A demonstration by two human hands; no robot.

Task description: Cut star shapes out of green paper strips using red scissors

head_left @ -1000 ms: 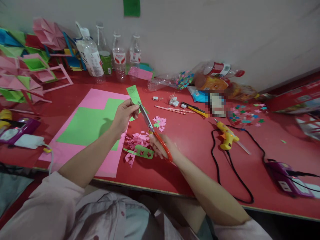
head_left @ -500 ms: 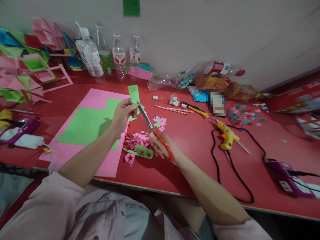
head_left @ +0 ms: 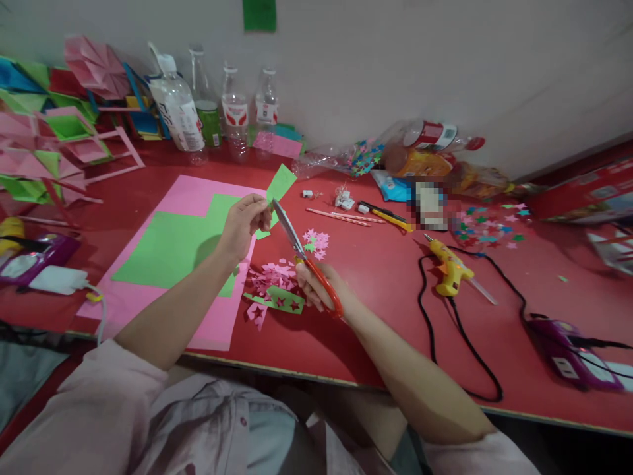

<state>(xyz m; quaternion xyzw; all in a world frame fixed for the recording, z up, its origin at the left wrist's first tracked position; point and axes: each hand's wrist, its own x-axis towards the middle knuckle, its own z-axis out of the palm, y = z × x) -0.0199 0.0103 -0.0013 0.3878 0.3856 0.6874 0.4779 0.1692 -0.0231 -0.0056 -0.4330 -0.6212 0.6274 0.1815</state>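
Between its thumb and fingers, my left hand [head_left: 247,221] pinches a small strip of green paper [head_left: 282,181] above the table. My right hand [head_left: 316,287] grips a pair of scissors [head_left: 316,277] with red handles. The blade tips touch or lie very close to the green strip beside my left fingertips; the exact contact is hard to see. Under my left forearm lie green sheets [head_left: 163,247] on a larger pink sheet [head_left: 188,191]. Pink paper scraps [head_left: 274,277], a green offcut with star-shaped holes [head_left: 287,301] and small cut-out stars [head_left: 316,241] lie near the scissors.
A yellow glue gun [head_left: 450,267] with a black cord rests at right, near a purple power strip [head_left: 568,353]. Plastic bottles [head_left: 236,112] stand along the wall. Folded paper models [head_left: 59,138] fill the left. A yellow cutter [head_left: 390,218] and striped straws [head_left: 341,218] lie behind.
The green strip in my left hand has turned, its upper end swinging to the right. My hands and the scissors have hardly shifted.
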